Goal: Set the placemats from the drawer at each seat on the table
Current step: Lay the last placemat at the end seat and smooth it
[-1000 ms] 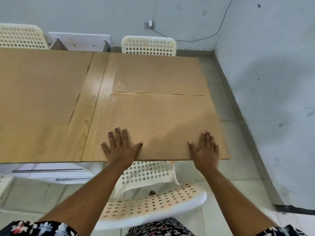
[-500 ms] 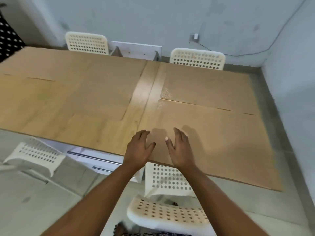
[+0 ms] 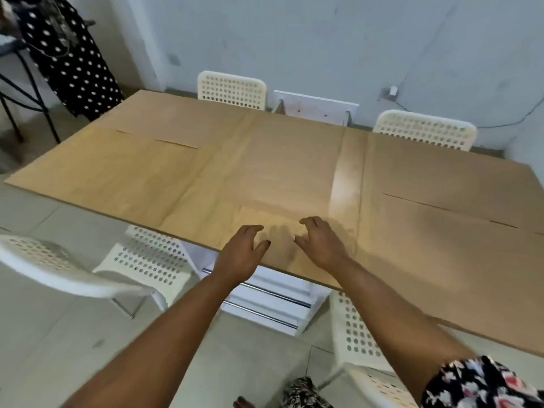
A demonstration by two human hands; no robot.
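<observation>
**Sliding left along the near edge**

Moved leftward since the earlier frame, away from the mat at lower right [image 3: 441, 260] and toward the middle of the table [image 3: 346, 178]. Left hand [image 3: 240, 254] and right hand [image 3: 321, 245] now close together at frame centre, fingers loosely curled, gripping nothing, poised over the centre placemat [image 3: 273, 207] (contact with it impossible to confirm).

Probably squaring that mat to its seat. Best done with flat palms and light, even pressure: press down, nudge until the front edge runs parallel with the table's edge, then lift straight off to avoid dragging it askew. Worth keeping clear of the bare glossy strip to the right, so neighbouring mats do not overlap.

More mats lying at upper left and far right, each near a white chair.

Below centre, under the tabletop, a white drawer unit [image 3: 265, 301] with chrome handles: apparently shut, contents hidden.
</observation>
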